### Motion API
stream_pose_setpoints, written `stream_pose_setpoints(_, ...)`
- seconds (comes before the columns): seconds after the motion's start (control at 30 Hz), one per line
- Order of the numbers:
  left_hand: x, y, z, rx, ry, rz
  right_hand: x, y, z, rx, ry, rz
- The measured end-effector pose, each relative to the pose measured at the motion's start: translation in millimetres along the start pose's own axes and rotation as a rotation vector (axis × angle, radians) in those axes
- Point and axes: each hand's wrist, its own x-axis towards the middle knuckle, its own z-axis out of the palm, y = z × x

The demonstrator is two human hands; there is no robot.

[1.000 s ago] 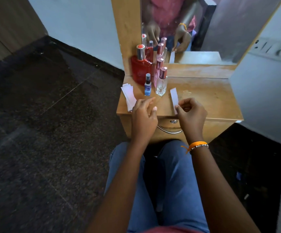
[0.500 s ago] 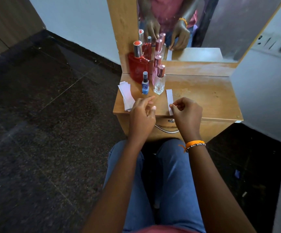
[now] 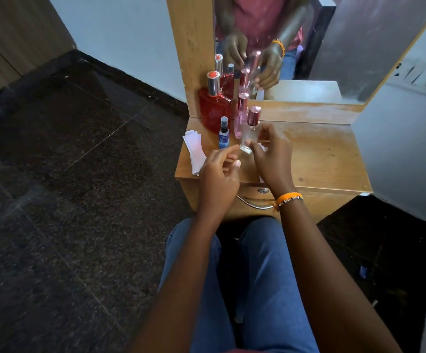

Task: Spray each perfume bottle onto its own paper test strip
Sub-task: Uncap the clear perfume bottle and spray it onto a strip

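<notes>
The right hand (image 3: 270,154) has left the paper strip it was setting down half a second ago and now grips the clear bottle (image 3: 249,136). Thumb and fingers are clamped on the glass body. The bottle is tilted and appears lifted just off the table (image 3: 321,159); in the earlier views it stood upright in front of the pink bottle (image 3: 241,118).

The single test strip is now almost wholly covered by the right hand. Only a pale sliver shows beside the fingers, so its exact position cannot be told.

The left hand (image 3: 219,177) hovers near the front edge of the table, much as before. Its fingers are loosely curled and apart, and it holds nothing.

Judgement: the strip-placing step is complete and the first spray is being prepared. The rose-coloured cap (image 3: 254,115) is still on the clear bottle, so it must come off first. The free left hand is well placed for this.

The spare strips (image 3: 194,151) remain stacked at the left edge of the table. The red bottle (image 3: 213,108) stands against the mirror frame, with the small blue bottle (image 3: 223,135) in front of it.

Labels: the small blue bottle carries a printed label, but its writing is too small to read. No other brand or text is legible.
</notes>
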Motion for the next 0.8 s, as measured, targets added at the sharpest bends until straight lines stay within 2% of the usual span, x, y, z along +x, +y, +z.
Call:
stream_pose_setpoints(0.17,2.1,19.1,2.1,-0.174,0.007,-0.008,-34.8,-17.3,-31.2,0.162,-0.189,-0.088)
stream_pose_setpoints(0.3,-1.2,22.6,2.7,-0.145,-0.015,-0.019,-41.5,-22.6,-49.9,0.289,-0.336,0.053)
stream_pose_setpoints(0.4,-3.2,19.7,2.9,-0.103,-0.042,0.007,-33.2,-28.9,-57.4,0.489,-0.208,0.115)
stream_pose_setpoints(0.47,-4.9,19.7,3.8,-0.076,-0.063,0.043,-27.8,-37.7,-52.8,0.502,-0.126,0.105)
stream_pose_setpoints(0.57,-6.3,21.2,4.2,-0.088,-0.09,0.034,-21.5,-43.8,-45.5,0.495,-0.175,0.105)
stream_pose_setpoints(0.63,-4.9,19.3,3.4,-0.144,-0.101,-0.021,-13.8,-41.3,-49.0,0.584,-0.204,0.093)
stream_pose_setpoints(0.7,-3.0,16.0,2.0,-0.168,-0.088,-0.059,-1.5,-33.2,-53.2,0.635,-0.147,0.09)
stream_pose_setpoints(0.73,-2.3,14.4,1.4,-0.167,-0.08,-0.066,5.4,-28.4,-53.1,0.591,-0.105,0.089)
stream_pose_setpoints(0.8,-1.8,11.5,0.7,-0.164,-0.074,-0.067,18.6,-15.7,-46.7,0.342,-0.063,0.083)
